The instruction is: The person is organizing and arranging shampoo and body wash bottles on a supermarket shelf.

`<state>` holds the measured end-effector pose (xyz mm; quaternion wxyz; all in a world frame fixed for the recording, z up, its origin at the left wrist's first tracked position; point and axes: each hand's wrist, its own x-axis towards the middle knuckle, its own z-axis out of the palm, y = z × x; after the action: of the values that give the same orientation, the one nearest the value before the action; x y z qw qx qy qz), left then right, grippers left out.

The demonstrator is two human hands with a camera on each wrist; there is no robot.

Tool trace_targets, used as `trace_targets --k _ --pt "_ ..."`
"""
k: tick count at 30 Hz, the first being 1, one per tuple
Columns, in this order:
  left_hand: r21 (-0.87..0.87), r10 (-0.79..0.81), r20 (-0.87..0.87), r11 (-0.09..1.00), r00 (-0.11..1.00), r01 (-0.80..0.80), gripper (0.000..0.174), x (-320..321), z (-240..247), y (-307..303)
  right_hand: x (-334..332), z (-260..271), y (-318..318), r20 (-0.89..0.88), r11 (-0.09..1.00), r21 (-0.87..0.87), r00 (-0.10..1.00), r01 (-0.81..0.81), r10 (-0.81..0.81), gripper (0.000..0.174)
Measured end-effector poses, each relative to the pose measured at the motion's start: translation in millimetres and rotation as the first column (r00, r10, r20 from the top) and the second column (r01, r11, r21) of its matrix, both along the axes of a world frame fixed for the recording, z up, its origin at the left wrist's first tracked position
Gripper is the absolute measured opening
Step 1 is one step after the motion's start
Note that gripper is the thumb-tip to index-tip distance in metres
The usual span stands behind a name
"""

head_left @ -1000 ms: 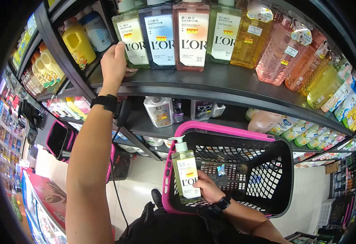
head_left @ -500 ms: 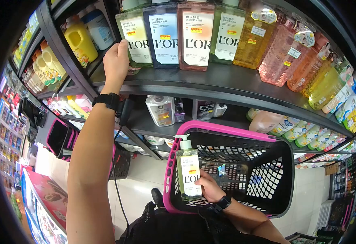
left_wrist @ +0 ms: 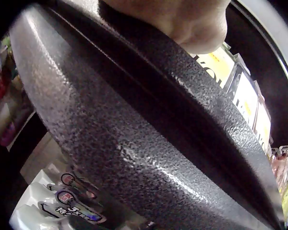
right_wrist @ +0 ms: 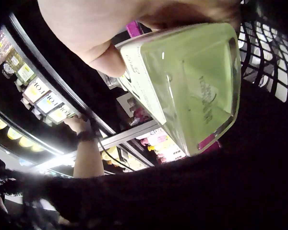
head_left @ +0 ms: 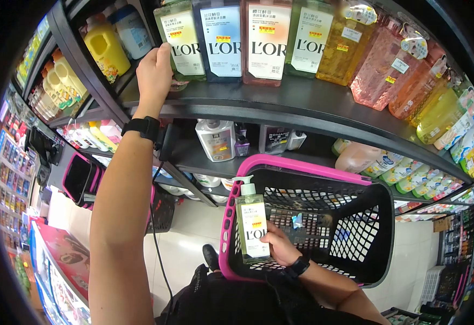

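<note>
My right hand (head_left: 281, 245) grips a green pump bottle of body wash (head_left: 252, 216) near its lower right side. The bottle stands upright over the left end of a black shopping basket (head_left: 377, 227) with a pink rim. Its green base (right_wrist: 206, 96) fills much of the right wrist view, thumb on the label side. At the shelf, my left hand (head_left: 154, 76) touches the left edge of a like green bottle (head_left: 181, 40), first in the row. Its fingers are mostly hidden there; I cannot tell whether they curl round the bottle. In the left wrist view, part of that hand (left_wrist: 192, 28) shows above the shelf edge.
Blue (head_left: 223, 40), pink (head_left: 264, 46) and amber bottles (head_left: 340, 49) continue the shelf row. A black post (head_left: 80, 65) stands left of my left hand. A cable (head_left: 155, 233) hangs from that wrist. A small bluish packet (head_left: 297, 220) lies inside the basket.
The view has shifted slightly, so the shelf bottles sit higher and further right. Both hands keep their places on their bottles; the right-hand bottle has become a little more upright.
</note>
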<state>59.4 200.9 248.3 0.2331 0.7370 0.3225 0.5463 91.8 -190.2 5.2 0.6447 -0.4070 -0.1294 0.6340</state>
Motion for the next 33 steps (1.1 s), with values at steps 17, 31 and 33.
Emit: trace_targets --k 17,31,33 --pt "-0.048 -0.026 0.048 0.998 0.998 0.028 0.052 0 -1 0 -2 -6 1 -0.098 0.994 -0.105 0.995 -0.021 0.011 0.052" --pt "-0.084 -0.050 0.011 0.995 0.999 0.051 0.046 -2 1 -4 -2 -2 1 -0.092 0.995 -0.097 0.996 -0.017 0.008 0.054" --pt "-0.089 -0.054 0.019 0.995 0.998 0.055 0.045 -1 1 -3 -1 -1 1 -0.089 0.995 -0.101 0.996 -0.019 0.010 0.055"
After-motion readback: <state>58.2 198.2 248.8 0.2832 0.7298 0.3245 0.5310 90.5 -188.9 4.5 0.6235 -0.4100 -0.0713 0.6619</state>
